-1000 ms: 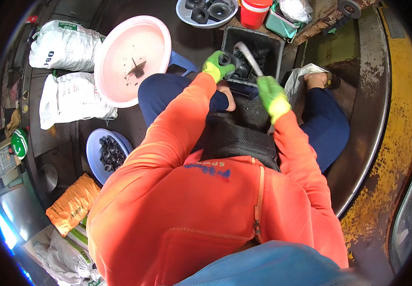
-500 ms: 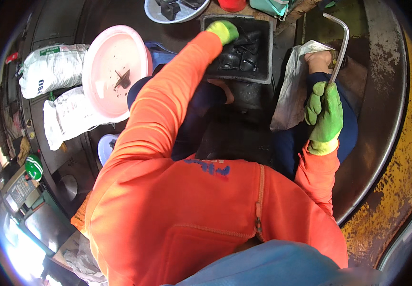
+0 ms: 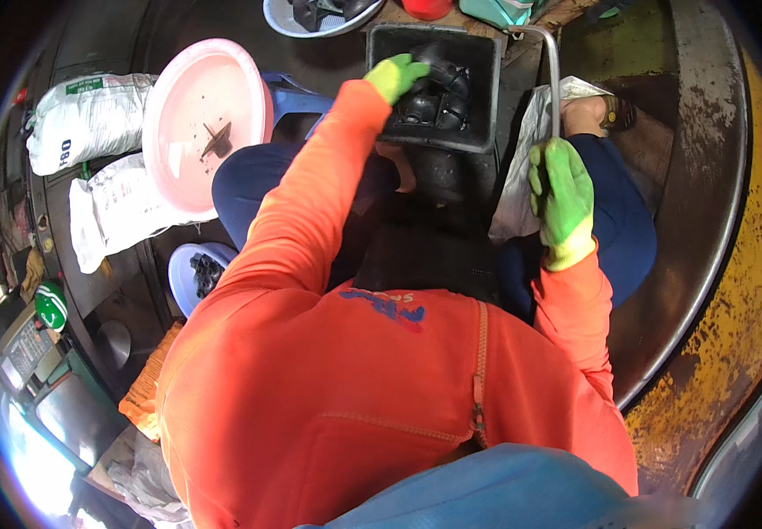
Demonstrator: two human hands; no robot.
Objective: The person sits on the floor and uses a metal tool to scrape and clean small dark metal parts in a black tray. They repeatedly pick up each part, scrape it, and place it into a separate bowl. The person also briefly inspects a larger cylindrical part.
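Note:
My left hand (image 3: 394, 78), in a yellow-green glove, reaches over the left side of a black rectangular bin (image 3: 497, 88). Its fingers stretch out, apart, with nothing visible in them. Inside the bin lie several dark, curved moulded parts (image 3: 441, 108), close to those fingertips. On the right, my green-gloved right hand (image 3: 563, 196) is closed around the lower end of a bent metal rod (image 3: 554, 88). The rod stands upright, and its hooked top bends left past the bin's far right corner.
A pink basin (image 3: 178, 167) with a dark finned piece (image 3: 216, 141) stands at left beside white sacks (image 3: 90, 123). A pale blue basin (image 3: 183, 278) holds black pieces below it. A white basket (image 3: 319, 28) and red container (image 3: 427, 7) are at the far edge.
My left hand has moved slightly left and down, its fingers now stretched out. The right hand and the rod have shifted left, toward the bin.

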